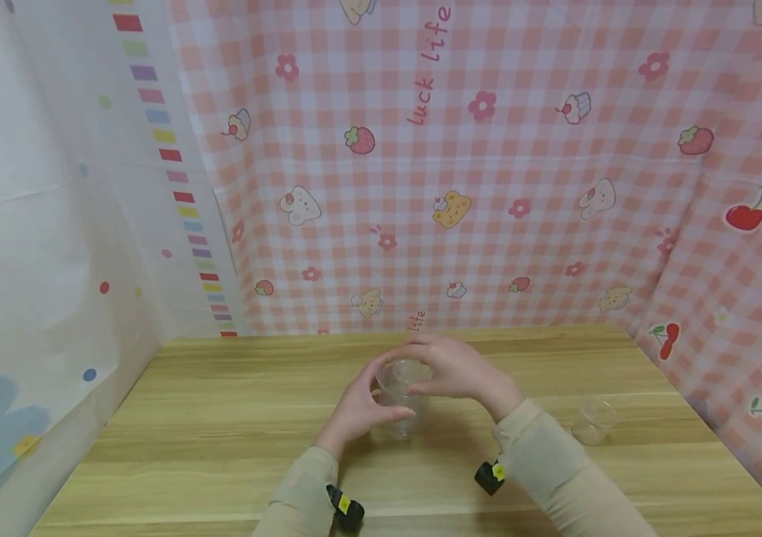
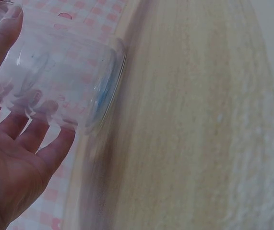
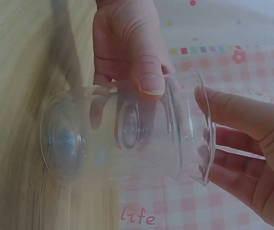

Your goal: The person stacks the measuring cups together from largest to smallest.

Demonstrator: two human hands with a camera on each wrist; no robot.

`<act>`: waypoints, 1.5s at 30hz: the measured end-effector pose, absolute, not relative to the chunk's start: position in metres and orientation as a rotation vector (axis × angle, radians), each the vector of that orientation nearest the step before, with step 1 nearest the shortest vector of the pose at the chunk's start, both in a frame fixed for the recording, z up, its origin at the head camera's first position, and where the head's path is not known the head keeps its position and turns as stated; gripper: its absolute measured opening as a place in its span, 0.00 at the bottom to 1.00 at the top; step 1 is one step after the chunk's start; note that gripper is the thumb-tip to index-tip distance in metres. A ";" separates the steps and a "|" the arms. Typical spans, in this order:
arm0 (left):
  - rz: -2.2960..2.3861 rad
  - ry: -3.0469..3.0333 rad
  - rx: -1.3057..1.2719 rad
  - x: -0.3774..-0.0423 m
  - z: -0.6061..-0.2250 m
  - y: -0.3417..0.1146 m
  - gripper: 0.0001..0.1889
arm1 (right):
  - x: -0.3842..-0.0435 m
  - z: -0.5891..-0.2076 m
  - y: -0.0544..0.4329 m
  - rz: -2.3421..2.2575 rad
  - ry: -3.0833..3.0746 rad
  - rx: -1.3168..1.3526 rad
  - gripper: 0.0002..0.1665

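Two clear beakers are nested. The outer beaker (image 3: 101, 153) has its base at or near the tabletop in the right wrist view, and the inner beaker (image 3: 190, 120) sticks out past its rim. My left hand (image 1: 357, 406) holds the outer beaker around its side, thumb across the near face and fingers behind, as the left wrist view also shows. With thumb and fingers, my right hand (image 1: 461, 369) grips the inner beaker by its top rim. How deep the inner one sits is hard to tell through the transparent walls.
Another clear beaker (image 1: 593, 423) stands on the wood-grain table (image 1: 233, 418) to the right, beyond my right forearm. A pink checked cloth (image 1: 421, 171) hangs behind the table's far edge. Printed sheets close off the left and right sides.
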State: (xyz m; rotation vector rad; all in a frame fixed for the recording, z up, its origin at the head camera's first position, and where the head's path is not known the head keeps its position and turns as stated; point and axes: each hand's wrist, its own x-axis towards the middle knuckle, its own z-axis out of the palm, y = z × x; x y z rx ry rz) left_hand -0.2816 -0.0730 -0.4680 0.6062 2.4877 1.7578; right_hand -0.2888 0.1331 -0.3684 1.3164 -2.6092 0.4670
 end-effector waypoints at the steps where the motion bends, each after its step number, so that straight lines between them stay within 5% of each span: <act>1: 1.752 2.491 0.605 -0.282 -0.468 -0.073 0.49 | -0.289 -0.368 0.133 0.465 -2.615 1.317 0.32; 45: 1.769 2.461 0.624 -0.282 -0.468 -0.075 0.46 | -0.298 -0.356 0.115 0.452 -2.892 1.405 0.26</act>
